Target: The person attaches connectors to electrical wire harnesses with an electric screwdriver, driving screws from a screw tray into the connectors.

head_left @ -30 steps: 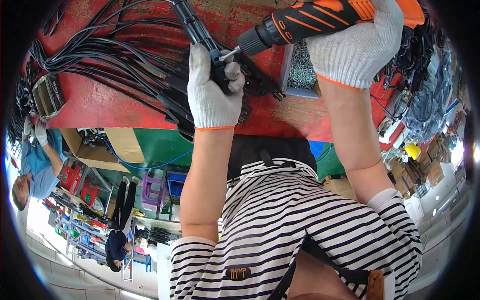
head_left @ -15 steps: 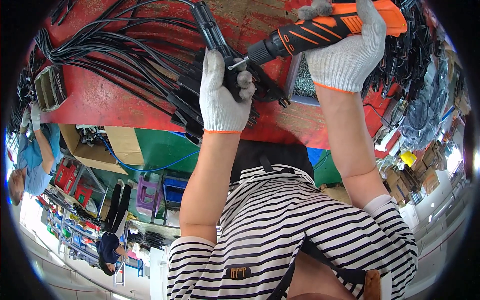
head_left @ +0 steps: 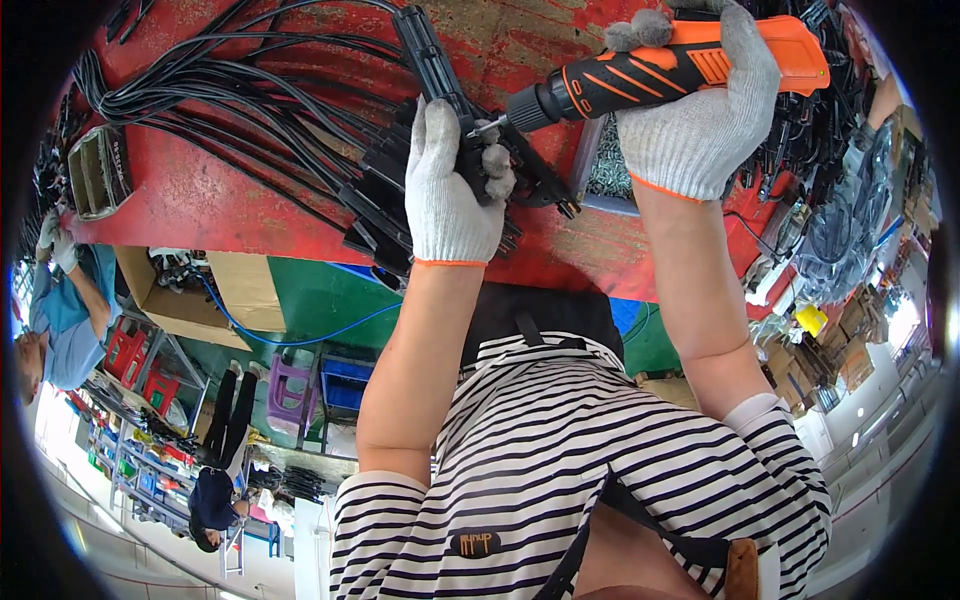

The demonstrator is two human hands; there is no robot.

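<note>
Clasping a black housing [head_left: 434,58], the left hand [head_left: 452,195] partly hides it; the right hand [head_left: 695,137] grips a drill [head_left: 622,82].

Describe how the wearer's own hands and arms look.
The left hand and right hand wear white knitted gloves with orange cuff edging and greyish fingertips. The forearms are bare; the sleeves are short, white with dark stripes.

I am remotely viewing matt knit gloves [head_left: 455,222], a smooth plastic driver [head_left: 640,82], a glossy plastic casing [head_left: 436,66], sleek cables [head_left: 205,98], shiny metal screws [head_left: 610,170] and a rough, scuffed surface [head_left: 245,215].
</note>
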